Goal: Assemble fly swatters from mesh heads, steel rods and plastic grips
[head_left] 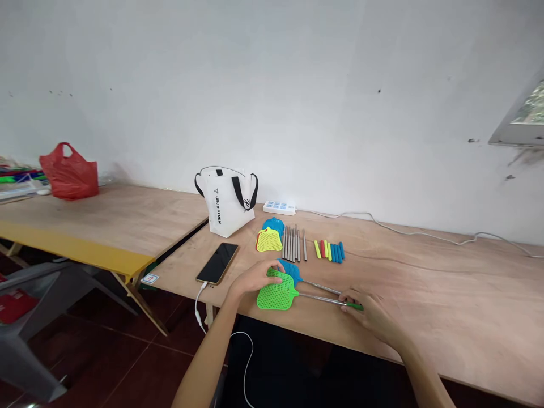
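A green fly swatter (pixel 275 296) lies over the front edge of the table, its mesh head to the left and its metal rod running right to a green grip. My left hand (pixel 257 276) is closed on the upper edge of that head, thumb on top. Closed around the rod by the grip is my right hand (pixel 366 309), which partly hides it. Just behind is a blue fly swatter (pixel 290 271), partly covered by the green head and my left fingers. Its rod runs toward my right hand, and its far end is hidden there.
Behind lie blue (pixel 274 224) and yellow swatter heads (pixel 270 240), several metal rods (pixel 291 243) and coloured grips (pixel 329 251). A phone (pixel 217 263) on a cable, a white bag (pixel 229 207) and a power strip (pixel 279 208) stand left and back. A red bag (pixel 71 175) sits on another table.
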Available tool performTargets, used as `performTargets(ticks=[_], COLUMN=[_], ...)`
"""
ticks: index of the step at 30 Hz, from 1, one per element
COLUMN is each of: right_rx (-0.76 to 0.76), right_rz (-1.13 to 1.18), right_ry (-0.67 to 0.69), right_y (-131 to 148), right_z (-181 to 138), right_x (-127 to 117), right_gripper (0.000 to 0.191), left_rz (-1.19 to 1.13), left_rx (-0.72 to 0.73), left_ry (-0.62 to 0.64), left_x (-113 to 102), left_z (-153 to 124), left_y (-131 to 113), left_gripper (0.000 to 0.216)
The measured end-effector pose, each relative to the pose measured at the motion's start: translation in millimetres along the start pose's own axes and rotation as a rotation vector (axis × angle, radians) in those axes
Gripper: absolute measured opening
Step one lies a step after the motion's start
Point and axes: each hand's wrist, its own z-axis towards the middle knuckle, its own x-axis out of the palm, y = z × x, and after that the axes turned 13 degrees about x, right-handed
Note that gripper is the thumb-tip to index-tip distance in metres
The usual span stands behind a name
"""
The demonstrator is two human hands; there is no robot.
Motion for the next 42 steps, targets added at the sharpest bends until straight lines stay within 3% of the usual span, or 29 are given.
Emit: performTargets(ticks=[7,18,22,29,35,42], right_rx=[-0.021,-0.032,0.056,0.253,0.272,0.249], right_rz=[-0.079,-0.054,-0.001,0.016,-0.173,-0.174], right_ry=[-0.155,-0.201,-0.241,-0.467,-0.486,-0.474], right_y=[-6.1,-14.7,-36.0,-90.4,-82.7,-81.8], right_z=[11.5,12.7,14.4,15.1,11.6,11.4], right_x=[19.1,17.5,9.6,7.9,15.5,14.3], right_gripper=[0.029,0.027,0.030,0.043,0.040,0.041], left_rz=[0.109,0.069,0.066,0.074,0.176,0.196], left_rx=[-0.025,-0.021,-0.009,0.019,-0.009,-0.103], left_ry=[-0.152,-0.154,-0.166,-0.225,-0.307,-0.358], left_x=[16.6,14.1,15.7,19.5,18.6,18.9], left_z=[4.5,1.3,1.9,5.9,5.5,5.2], left_y=[19.8,33.0,35.0,40.3,41.0,47.8], left_gripper=[0.019,0.029,0.028,0.025,0.019,0.020])
